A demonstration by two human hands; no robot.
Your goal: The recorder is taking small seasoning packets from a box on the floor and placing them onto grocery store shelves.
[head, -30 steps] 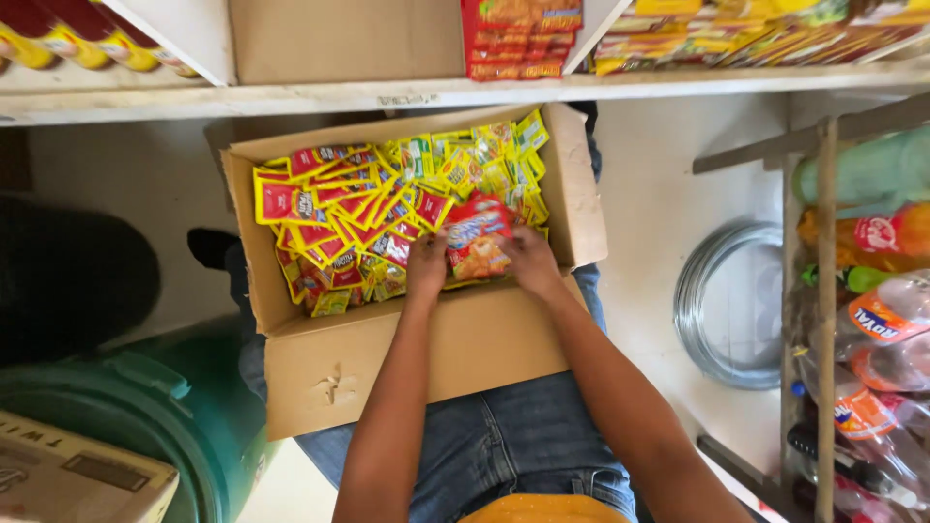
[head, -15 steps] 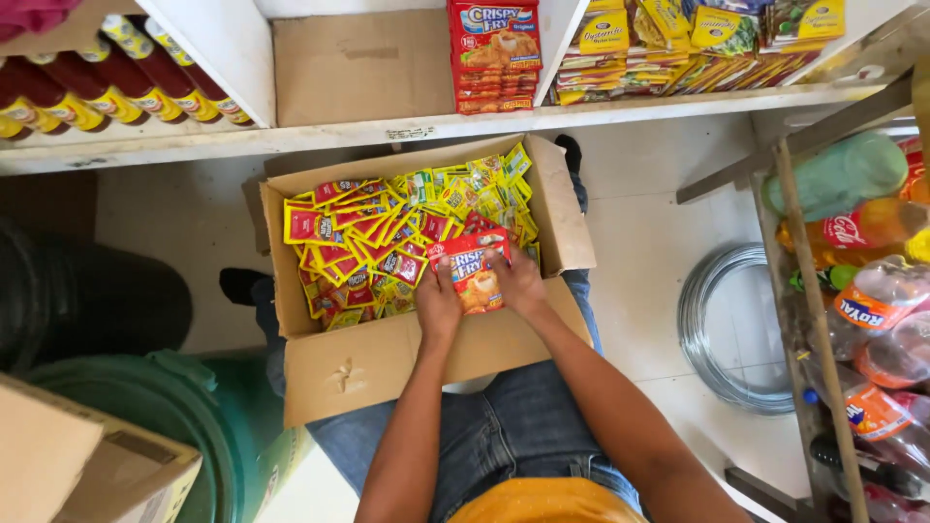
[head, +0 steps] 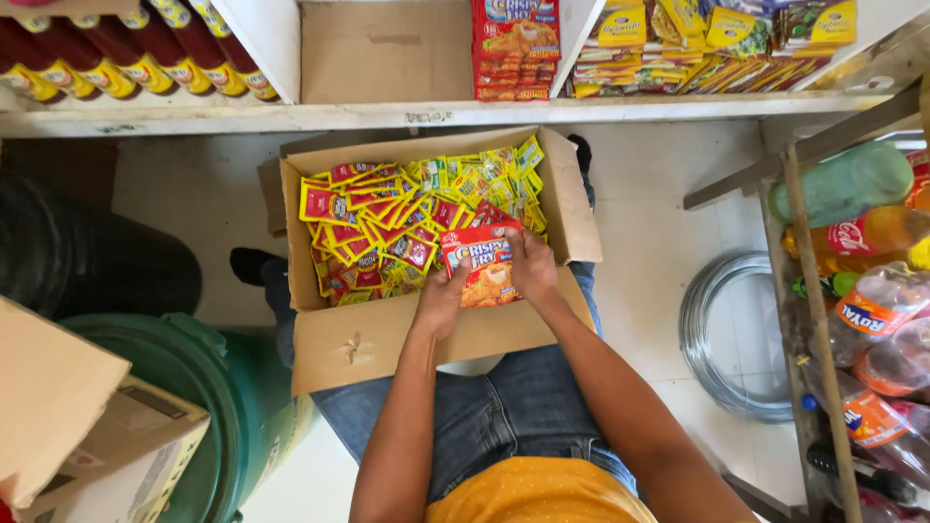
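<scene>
From the head camera, looking down, an open cardboard box (head: 387, 339) rests on the person's lap, full of small red and yellow sachets (head: 387, 232). The left hand (head: 443, 305) and the right hand (head: 533, 268) both grasp a stack of red and orange packets (head: 481, 266) at the box's five o'clock corner, left at the stack's seven o'clock, right at three. At twelve o'clock runs a white shelf (head: 387, 116) holding matching packets; a green drum (head: 223, 407) stands at eight o'clock.
</scene>
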